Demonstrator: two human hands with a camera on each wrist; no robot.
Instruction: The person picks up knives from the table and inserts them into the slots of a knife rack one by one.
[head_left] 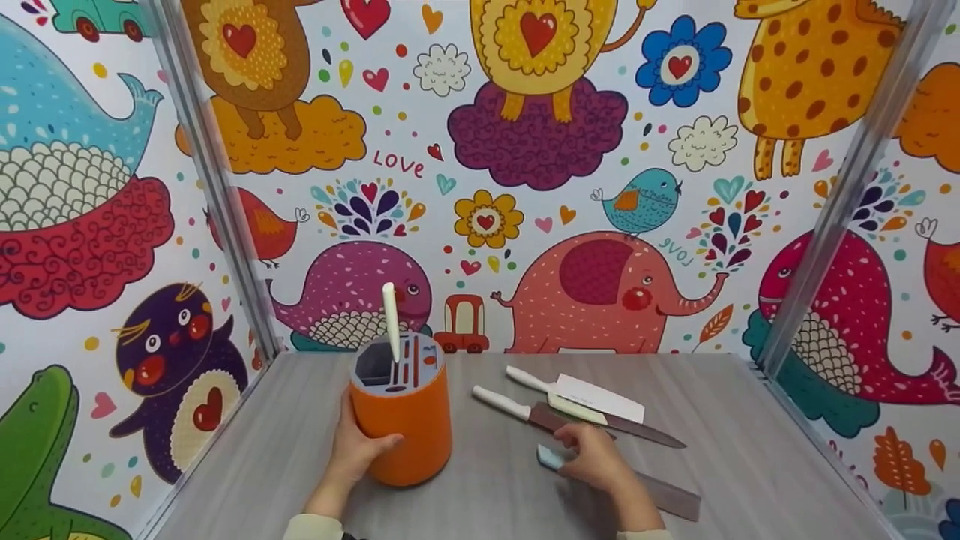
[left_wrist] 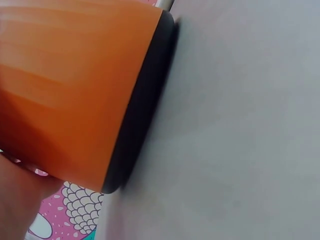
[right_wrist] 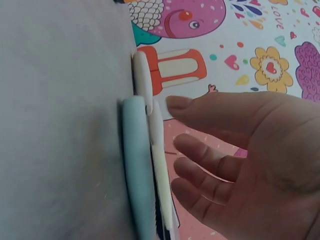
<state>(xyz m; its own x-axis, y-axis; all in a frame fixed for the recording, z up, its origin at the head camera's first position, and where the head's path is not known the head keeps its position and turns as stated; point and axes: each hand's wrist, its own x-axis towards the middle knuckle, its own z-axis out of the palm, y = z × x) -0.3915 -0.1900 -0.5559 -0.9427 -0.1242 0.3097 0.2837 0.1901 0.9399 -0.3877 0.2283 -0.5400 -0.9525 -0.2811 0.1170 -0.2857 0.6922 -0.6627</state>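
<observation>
An orange knife block stands upright on the table. My left hand grips its left side, the thumb across the front. A white-handled piece sticks up from a slot in its top. My right hand hovers over a knife with a light blue handle, fingers loosely bent and apart from the handle in the right wrist view. That knife's wide blade runs out past the right wrist. Beyond the hand lie a white-handled knife, a cream-handled knife and a pale-bladed cleaver.
The grey wood-look table meets a back wall printed with cartoon animals. Metal posts stand at the left corner and the right corner. The knives lie close together, handles toward the left.
</observation>
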